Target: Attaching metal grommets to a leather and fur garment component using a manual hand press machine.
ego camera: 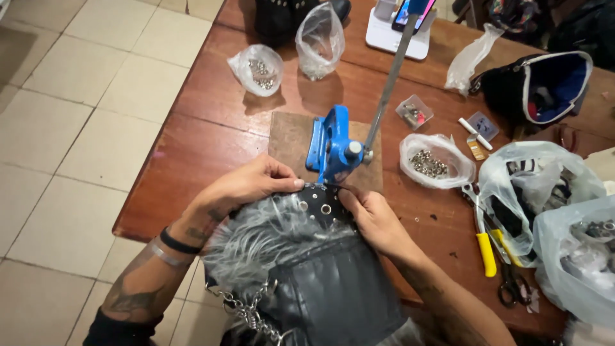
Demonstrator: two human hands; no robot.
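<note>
I pinch the black studded leather strap (323,206) with both my left hand (246,186) and right hand (375,221) under the blue hand press (333,146), so next I judge it needs the lever pulled.

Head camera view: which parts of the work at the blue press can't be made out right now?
- Blue press die point: hidden behind its own frame.
- Right hand fingertips: tucked under the black studded strap.
- Press lever top: cut off by the upper edge.
- Eyelets in the plastic bag: too small to count.
</note>
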